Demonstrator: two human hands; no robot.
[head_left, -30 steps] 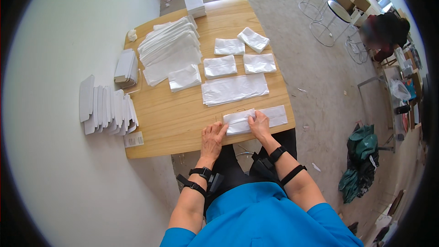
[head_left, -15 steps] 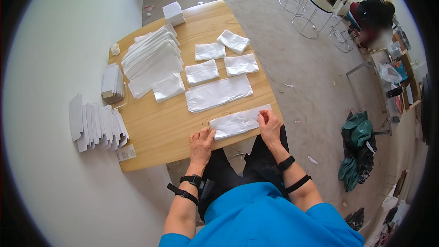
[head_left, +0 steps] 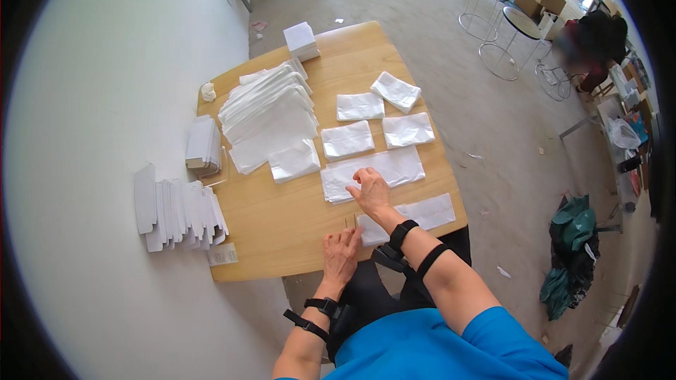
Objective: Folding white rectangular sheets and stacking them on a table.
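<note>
A long, thin white folded sheet [head_left: 431,212], soft and creased, lies along the near edge of the wooden table [head_left: 274,243]. My left hand [head_left: 341,257] rests at its left end with fingers stretched flat. My right hand [head_left: 371,188] is over the left part of a wider white folded stack [head_left: 401,167] just beyond; its fingers are bent, thumb apart, and I see nothing between them. My right forearm covers part of the near sheet. Farther back lie several small folded white packets [head_left: 348,139]. Whether the material is plastic or paper, I cannot tell.
A fanned pile of white sheets [head_left: 267,116] covers the table's far left. A white block-like stack [head_left: 301,40] stands behind it. White flat cartons [head_left: 179,214] line the wall side. At the right, a person [head_left: 595,42] bends by a cluttered bench; a green bag [head_left: 572,222] is on the floor.
My right hand has left the near sheet's right end and moved left and away, over the wider stack. My left hand stays at the near sheet's left end. The view has shifted slightly.
</note>
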